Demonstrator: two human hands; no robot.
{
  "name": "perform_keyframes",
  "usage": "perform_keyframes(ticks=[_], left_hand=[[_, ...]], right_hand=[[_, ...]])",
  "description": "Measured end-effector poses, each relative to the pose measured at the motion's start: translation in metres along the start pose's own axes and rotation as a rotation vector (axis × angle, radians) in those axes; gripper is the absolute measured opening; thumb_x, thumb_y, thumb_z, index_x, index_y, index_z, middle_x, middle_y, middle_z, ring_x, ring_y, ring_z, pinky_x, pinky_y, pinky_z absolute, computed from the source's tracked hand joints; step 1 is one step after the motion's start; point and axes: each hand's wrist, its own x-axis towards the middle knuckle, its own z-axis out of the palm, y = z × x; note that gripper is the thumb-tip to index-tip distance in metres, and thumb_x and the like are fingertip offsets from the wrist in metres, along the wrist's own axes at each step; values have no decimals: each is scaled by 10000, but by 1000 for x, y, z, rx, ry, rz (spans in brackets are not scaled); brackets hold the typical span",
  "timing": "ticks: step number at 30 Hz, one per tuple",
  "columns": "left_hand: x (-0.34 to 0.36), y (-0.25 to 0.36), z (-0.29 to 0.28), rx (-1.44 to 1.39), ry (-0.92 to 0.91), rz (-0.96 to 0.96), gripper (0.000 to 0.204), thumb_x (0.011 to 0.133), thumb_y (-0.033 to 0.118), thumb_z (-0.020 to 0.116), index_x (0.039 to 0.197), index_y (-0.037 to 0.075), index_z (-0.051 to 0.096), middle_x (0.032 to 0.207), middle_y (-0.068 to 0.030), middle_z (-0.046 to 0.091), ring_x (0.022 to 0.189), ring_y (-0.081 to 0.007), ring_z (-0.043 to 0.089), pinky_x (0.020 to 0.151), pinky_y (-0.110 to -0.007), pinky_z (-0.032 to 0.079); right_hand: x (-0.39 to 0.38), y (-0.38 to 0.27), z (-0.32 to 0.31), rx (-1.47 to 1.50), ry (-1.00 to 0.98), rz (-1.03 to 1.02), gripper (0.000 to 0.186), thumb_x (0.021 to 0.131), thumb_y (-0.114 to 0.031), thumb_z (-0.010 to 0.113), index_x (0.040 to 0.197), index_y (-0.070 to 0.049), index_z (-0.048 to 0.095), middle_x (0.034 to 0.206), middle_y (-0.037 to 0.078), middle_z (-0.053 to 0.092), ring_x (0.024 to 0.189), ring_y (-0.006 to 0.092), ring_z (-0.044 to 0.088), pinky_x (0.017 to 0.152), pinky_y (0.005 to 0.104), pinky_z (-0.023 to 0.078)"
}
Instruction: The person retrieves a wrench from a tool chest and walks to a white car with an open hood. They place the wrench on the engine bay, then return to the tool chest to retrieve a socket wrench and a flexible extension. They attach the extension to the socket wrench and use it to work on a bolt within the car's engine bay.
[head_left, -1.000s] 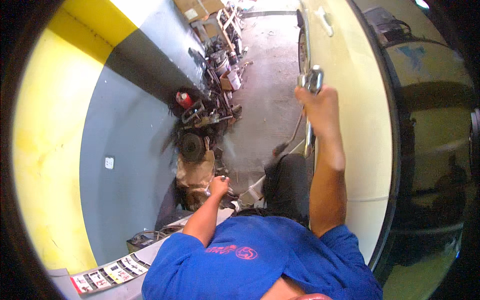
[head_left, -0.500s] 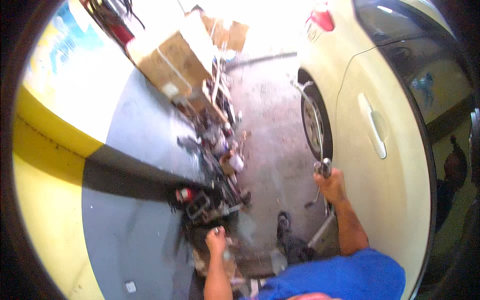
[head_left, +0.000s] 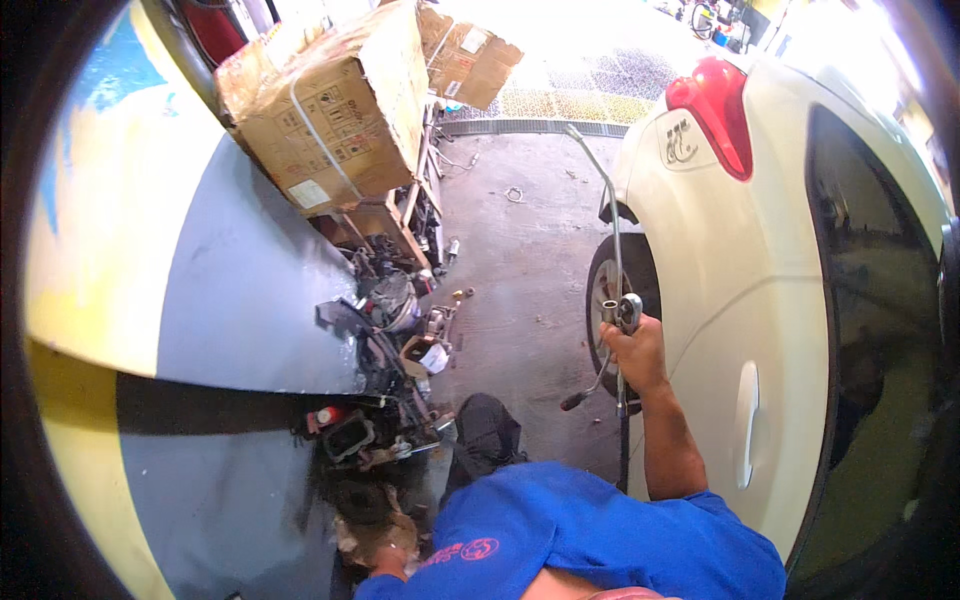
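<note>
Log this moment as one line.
right hand: gripping long metal tool beside white car rear wheel | left hand: low by parts pile, grip unclear

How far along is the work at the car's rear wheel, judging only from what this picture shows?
Done: the cream car stands with its rear wheel on the concrete floor, tyre mounted. In hand: the right hand grips a long metal tool with a hose hanging from it, held beside that wheel. The left hand is low by the parts pile. Left: the tool's tip is not on the wheel.
</note>
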Motion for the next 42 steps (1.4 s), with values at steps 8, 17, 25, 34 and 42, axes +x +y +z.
perform_keyframes(ticks=[8,17,25,34,42], left_hand=[[159,307,-435,-569,379,-58,384,844,346,677,1011,2,719,1065,-261,688,994,-408,678,831,-493,535],[158,756,-937,-659,561,779,333,910,371,679,935,39,700,798,-139,696,724,-277,653,661,-396,502],[201,1013,-1219,-1295,-284,798,339,976,334,644,1092,17,651,838,-109,698,742,-166,669,623,-290,536],[338,1250,-1511,-1684,-863,1028,457,998,402,582,1252,23,554,951,-127,677,635,-125,607,561,-258,515],[460,1501,-1788,-1520,-748,1012,446,978,385,623,1205,4,576,915,-104,682,707,-123,625,606,-250,521]], right_hand=[[245,-25,1,-90,218,79,236,851,-142,717,668,-52,599,567,-29,526,495,82,495,466,277,393],[562,-61,-46,134,369,140,226,872,-173,711,716,-46,607,593,-28,529,502,68,503,466,254,382],[886,-56,-106,290,446,163,236,897,-147,683,716,-43,572,602,-37,503,529,57,477,481,253,383],[1252,-134,-203,-53,446,227,218,873,-149,697,738,-20,583,612,-21,513,543,77,491,513,274,415],[1608,-67,-286,-727,390,314,240,779,-197,715,787,26,626,668,177,616,599,279,585,631,398,488]])
